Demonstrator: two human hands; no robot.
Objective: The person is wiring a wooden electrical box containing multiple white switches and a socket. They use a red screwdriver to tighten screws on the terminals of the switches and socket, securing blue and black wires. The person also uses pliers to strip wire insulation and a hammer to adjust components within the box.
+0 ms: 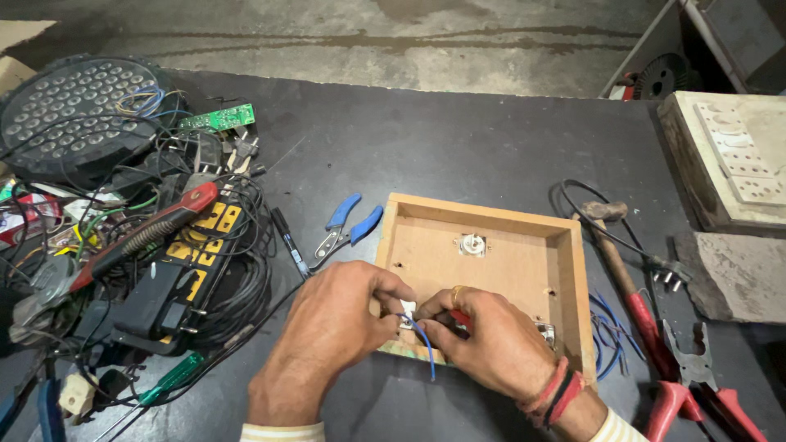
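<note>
Box [491, 254]: raw matt wood. Wire [426, 344]: glossy blue plastic. Table [458, 155]: matt dark. Pliers [348, 225]: blue plastic grips, metal.

- The open wooden box [532, 270] lies in the middle of the table [458, 155].
- The left hand [332, 323] and the right hand [491, 340] meet at the lower edge of the box, with a thin wire [426, 344] between them.
- Small pliers [348, 225] lie just left of the box.
- A heap of cables [229, 303] fills the left of the frame; a round lamp [70, 110] sits in the upper left.
- A hammer [622, 270] lies right of the box, and bigger pliers [696, 385] are in the lower right.
</note>
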